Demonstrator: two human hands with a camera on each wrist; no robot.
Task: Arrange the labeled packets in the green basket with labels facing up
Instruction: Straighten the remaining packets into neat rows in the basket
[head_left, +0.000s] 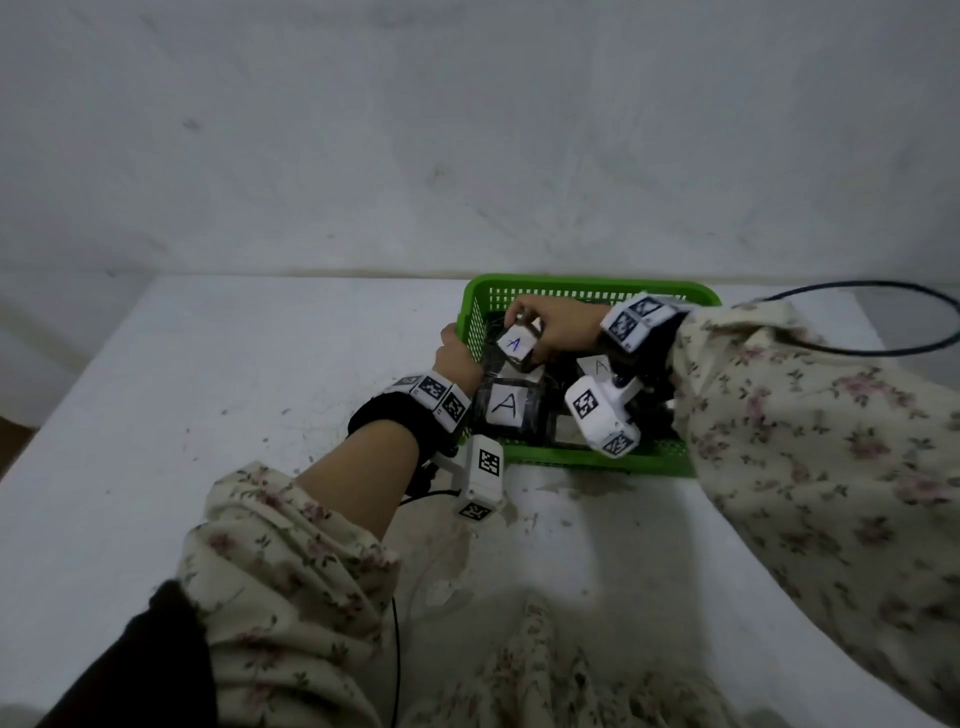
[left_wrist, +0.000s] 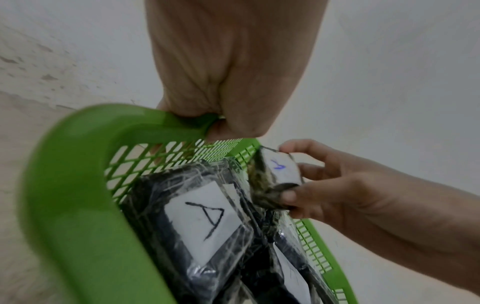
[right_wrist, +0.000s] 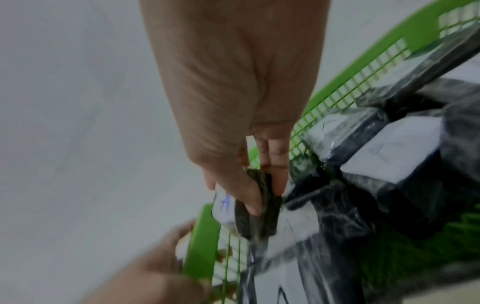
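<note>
A green basket (head_left: 592, 287) stands on the white table, holding several dark plastic-wrapped packets with white labels. My right hand (head_left: 563, 325) pinches a small packet with a blue "A" label (head_left: 515, 347) over the basket's far left part; the same packet (left_wrist: 281, 169) shows in the left wrist view and again (right_wrist: 224, 207) in the right wrist view. My left hand (head_left: 457, 358) grips the basket's left rim (left_wrist: 145, 125). A larger packet with a black "A" (head_left: 506, 405) lies label up near the front left, seen too (left_wrist: 205, 218). Another labeled packet (head_left: 597, 366) lies further right.
A black cable (head_left: 883, 322) loops on the table's far right. The white table (head_left: 208, 364) stretches left of the basket, with scuffed patches (head_left: 571, 493) in front of it. A pale wall rises behind.
</note>
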